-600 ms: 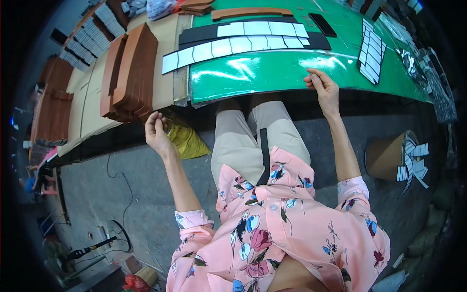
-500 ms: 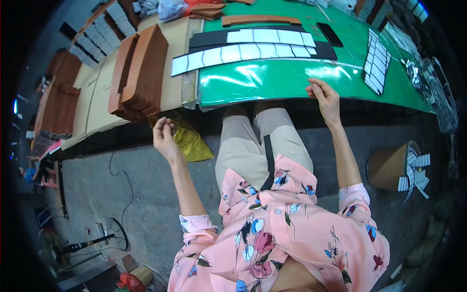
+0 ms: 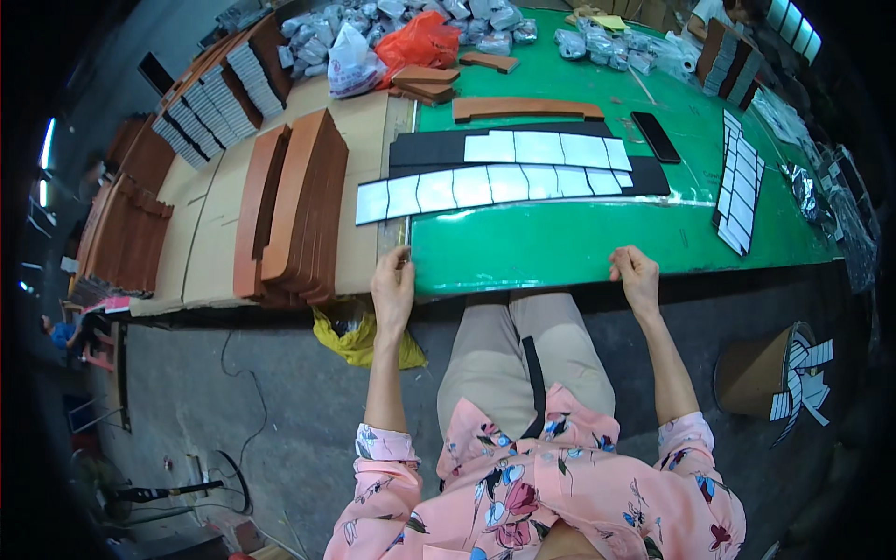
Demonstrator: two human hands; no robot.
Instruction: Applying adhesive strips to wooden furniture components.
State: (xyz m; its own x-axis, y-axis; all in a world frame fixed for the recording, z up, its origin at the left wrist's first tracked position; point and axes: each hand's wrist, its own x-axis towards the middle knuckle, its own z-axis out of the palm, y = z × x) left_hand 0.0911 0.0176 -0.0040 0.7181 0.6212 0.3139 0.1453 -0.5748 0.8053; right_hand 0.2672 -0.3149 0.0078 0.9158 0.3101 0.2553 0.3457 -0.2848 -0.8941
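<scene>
My left hand (image 3: 393,287) is at the table's front edge, by the seam between cardboard and green top, fingers curled in and nothing visible in them. Further right, my right hand (image 3: 637,280) hovers by the same edge, thumb and fingers drawn together, nothing showing between them. Beyond both hands lies a long strip of white rectangles with dark edging (image 3: 485,189). A shorter white strip (image 3: 551,149) lies behind it, and both overlap black flat strips (image 3: 425,154). Left of my left hand stands a stack of reddish-brown shaped boards (image 3: 313,201), beside a slimmer brown stack (image 3: 259,219).
A brown curved piece (image 3: 527,109), a phone (image 3: 656,137) and more white strips (image 3: 739,187) lie on the green tabletop (image 3: 560,238). Plastic-wrapped bundles (image 3: 448,19) and a red bag (image 3: 420,47) are at the back. A bin with strip scraps (image 3: 756,378) stands at right.
The view has tilted up, showing more of the table's far side. My left hand has moved right, from beside the brown stack to the seam. My right hand stays near the front edge.
</scene>
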